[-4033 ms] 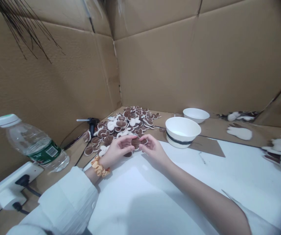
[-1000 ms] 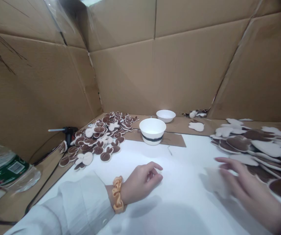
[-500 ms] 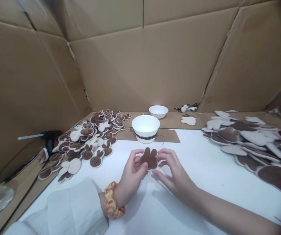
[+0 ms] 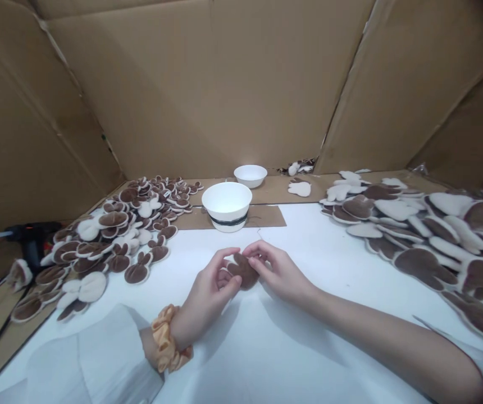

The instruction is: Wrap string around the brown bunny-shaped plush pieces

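A brown plush bunny-head patch (image 4: 246, 275) is held above the white table, between my two hands. My left hand (image 4: 211, 289), with an orange scrunchie (image 4: 168, 339) at its wrist, grips the patch's left side between thumb and fingers. On the upper right, my right hand (image 4: 282, 273) pinches the patch's edge, its thumb and forefinger close together. Parts of the ears are hidden by the fingers. Just beyond the hands stands a white bowl (image 4: 227, 202) with a black band around it.
Small brown-and-white bunny patches (image 4: 137, 273) lie heaped on the left, beside a black glue gun (image 4: 31, 241). Larger bunny pieces (image 4: 397, 210) are piled on the right. A second white bowl (image 4: 250, 175) and a single patch (image 4: 299, 189) rest near the cardboard wall (image 4: 208, 90).
The patch has turned, its ears no longer pointing straight up. My right hand has closed in from the patch's side to pinch its upper edge. The camera view has shifted right.
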Available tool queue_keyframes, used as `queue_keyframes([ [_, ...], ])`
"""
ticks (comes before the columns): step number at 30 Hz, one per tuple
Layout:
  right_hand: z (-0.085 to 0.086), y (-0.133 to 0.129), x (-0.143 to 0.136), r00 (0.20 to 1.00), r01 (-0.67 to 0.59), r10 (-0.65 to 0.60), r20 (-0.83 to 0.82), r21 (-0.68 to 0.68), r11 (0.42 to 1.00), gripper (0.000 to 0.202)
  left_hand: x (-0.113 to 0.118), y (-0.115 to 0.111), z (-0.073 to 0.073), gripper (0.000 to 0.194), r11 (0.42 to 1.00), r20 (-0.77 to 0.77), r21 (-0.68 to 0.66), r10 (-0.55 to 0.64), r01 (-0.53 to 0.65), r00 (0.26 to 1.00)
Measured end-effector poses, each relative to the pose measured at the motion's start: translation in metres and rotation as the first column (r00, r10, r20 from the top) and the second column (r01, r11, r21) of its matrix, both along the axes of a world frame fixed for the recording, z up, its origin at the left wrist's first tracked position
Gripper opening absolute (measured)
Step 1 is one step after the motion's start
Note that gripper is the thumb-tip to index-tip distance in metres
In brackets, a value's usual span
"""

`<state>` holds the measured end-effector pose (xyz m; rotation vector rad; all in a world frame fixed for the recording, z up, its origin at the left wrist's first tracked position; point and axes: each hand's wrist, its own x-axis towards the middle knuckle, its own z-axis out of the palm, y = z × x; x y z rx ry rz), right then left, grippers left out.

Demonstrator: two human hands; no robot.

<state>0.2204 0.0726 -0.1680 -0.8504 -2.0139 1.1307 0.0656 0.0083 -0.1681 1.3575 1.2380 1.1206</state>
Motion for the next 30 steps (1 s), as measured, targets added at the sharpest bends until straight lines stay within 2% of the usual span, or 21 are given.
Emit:
queue_keyframes([
  [2,-0.001,0.002,0.0,0.998,-0.027,0.022,0.056,0.09,0.996,0.017,-0.001,0.0,0.0,0.026,1.0,-0.041,-0.021,-0.012,0.011,0.999],
  [4,-0.002,0.001,0.0,0.997,-0.016,-0.001,0.072,0.225,0.974,0.016,-0.001,0.001,0.0,0.019,0.999,-0.158,0.002,0.04,-0.04,0.987],
  [7,-0.004,-0.006,-0.001,0.992,0.031,-0.085,0.098,0.462,0.886,0.015,-0.002,0.002,0.001,0.011,0.987,-0.413,0.121,0.15,-0.109,0.899],
  [9,-0.004,-0.013,-0.001,0.983,-0.031,-0.067,0.172,0.512,0.859,0.016,-0.002,0.002,0.002,0.007,0.978,-0.508,0.176,0.186,-0.109,0.841],
  [12,-0.003,-0.02,0.0,0.956,-0.163,0.046,0.289,0.395,0.904,0.016,-0.003,0.001,0.003,0.003,0.98,-0.563,0.185,0.17,-0.077,0.808],
  [16,0.001,-0.019,0.001,0.949,-0.177,0.094,0.302,0.261,0.949,0.014,-0.003,0.0,0.004,0.002,0.983,-0.599,0.179,0.149,-0.05,0.787],
  [22,0.006,-0.014,0.004,0.942,-0.193,0.121,0.312,0.213,0.958,0.018,-0.006,0.002,0.005,0.007,0.982,-0.642,0.19,0.137,-0.017,0.754],
  [30,0.002,-0.007,0.006,0.958,-0.157,0.098,0.271,0.208,0.965,0.016,-0.009,0.001,0.002,0.012,0.982,-0.714,0.19,0.132,0.009,0.688],
])
